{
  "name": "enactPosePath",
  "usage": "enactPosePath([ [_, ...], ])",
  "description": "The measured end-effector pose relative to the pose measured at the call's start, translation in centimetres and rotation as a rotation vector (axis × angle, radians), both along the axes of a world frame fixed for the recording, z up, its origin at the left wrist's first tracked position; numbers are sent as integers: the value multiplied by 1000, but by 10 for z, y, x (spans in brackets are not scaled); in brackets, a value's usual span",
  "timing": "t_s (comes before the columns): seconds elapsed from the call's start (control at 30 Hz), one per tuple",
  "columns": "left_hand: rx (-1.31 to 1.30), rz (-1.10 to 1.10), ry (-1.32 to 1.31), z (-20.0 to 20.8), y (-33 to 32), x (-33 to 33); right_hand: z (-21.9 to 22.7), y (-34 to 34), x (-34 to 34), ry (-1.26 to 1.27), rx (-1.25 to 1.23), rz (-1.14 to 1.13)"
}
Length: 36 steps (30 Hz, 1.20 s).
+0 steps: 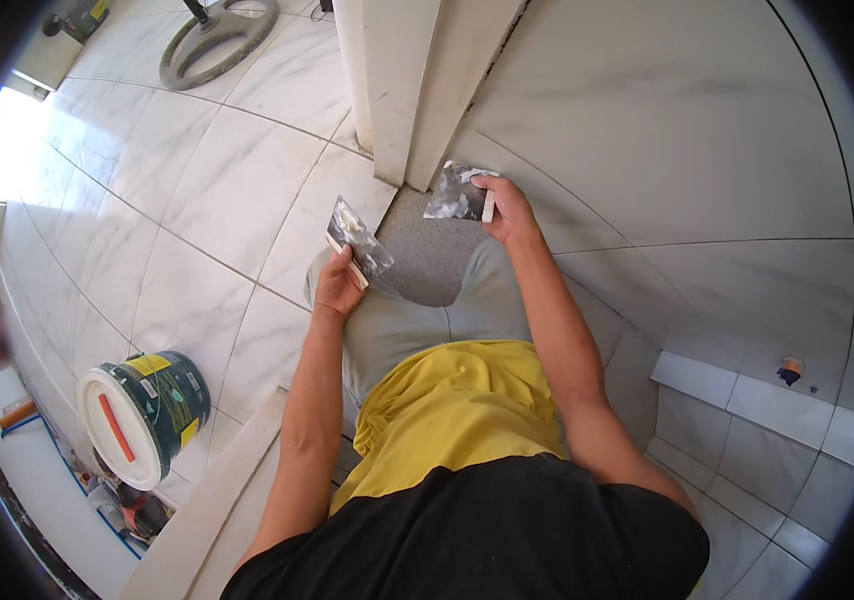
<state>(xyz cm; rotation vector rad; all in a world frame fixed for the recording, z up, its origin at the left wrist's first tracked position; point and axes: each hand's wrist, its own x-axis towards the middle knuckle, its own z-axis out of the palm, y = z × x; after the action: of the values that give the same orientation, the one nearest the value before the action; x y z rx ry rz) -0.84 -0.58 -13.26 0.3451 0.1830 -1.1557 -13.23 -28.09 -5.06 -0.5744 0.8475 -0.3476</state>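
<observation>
A wide flat putty knife (359,242) with a pale handle is gripped in my left hand (337,285). White filler is smeared over its grey blade. My right hand (511,208) holds a second wide putty knife (455,195) by its pale edge, fingers wrapped round it. White filler clings to that blade too. It hovers close to the foot of the white door frame (397,110) and the tiled wall; whether it touches them I cannot tell. Between the two blades lies a rough grey strip of floor (417,245), partly hidden by my knees.
A dark green bucket (162,420) with a white lid and a red strip stands at the left. Marble-look floor tiles (187,170) stretch away, with a grey ring-shaped base (217,45) at the back. Tiled wall (667,120) rises on the right, above a tiled ledge (747,400).
</observation>
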Motion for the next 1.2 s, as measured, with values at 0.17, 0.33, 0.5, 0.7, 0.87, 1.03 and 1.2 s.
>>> enactPosePath([
  [0.17,45,17,26,-2,1,0,-20,-3,10,-14,49,3],
  [0.33,14,11,28,2,1,-1,-25,-3,13,-7,91,-40],
  [0.5,18,23,37,3,0,-1,-28,-3,15,-19,113,-57],
  [0.7,4,40,40,2,5,2,-15,8,19,148,87,-70],
  [0.87,-4,42,53,2,2,0,-27,-1,13,109,79,-109],
  [1.03,-17,51,47,2,4,0,-17,-1,14,127,101,-159],
  [1.2,5,48,21,3,4,0,-7,-6,13,86,118,-158],
])
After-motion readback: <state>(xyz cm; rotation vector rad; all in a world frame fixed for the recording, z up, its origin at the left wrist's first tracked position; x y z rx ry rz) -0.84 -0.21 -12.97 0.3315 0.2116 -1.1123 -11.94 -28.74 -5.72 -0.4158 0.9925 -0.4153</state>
